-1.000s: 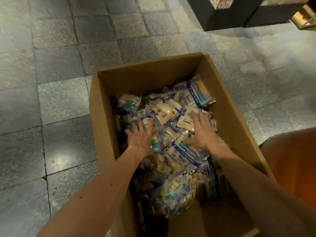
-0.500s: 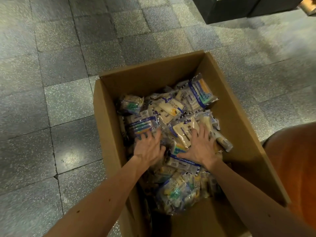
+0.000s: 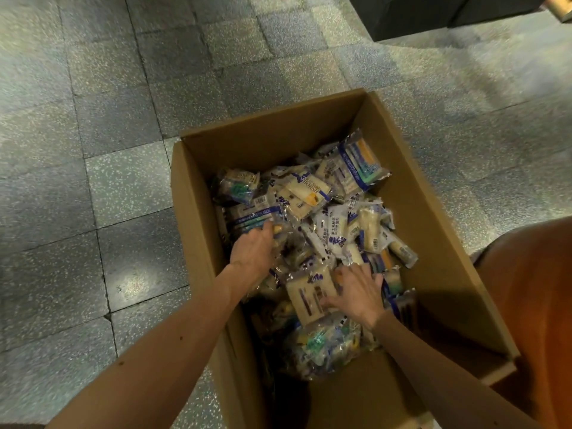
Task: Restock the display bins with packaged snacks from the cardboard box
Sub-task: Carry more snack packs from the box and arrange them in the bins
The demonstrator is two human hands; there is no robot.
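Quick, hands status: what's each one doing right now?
Left hand: fingers curled into the snack packets, gripping some.
Right hand: open, flat on the packets.

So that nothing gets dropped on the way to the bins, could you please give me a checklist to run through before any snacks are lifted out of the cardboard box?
1. Cardboard box open at the top: ok.
2. Snack packets within reach: ok, heaped loosely inside the box.
3. Left hand has a grip: cannot tell; its fingers curl into the pile and the tips are hidden.
4. Right hand has a grip: not ok; its fingers lie spread flat on a packet.
5. Way to the display bins: cannot tell; only a dark stand shows at the top edge.
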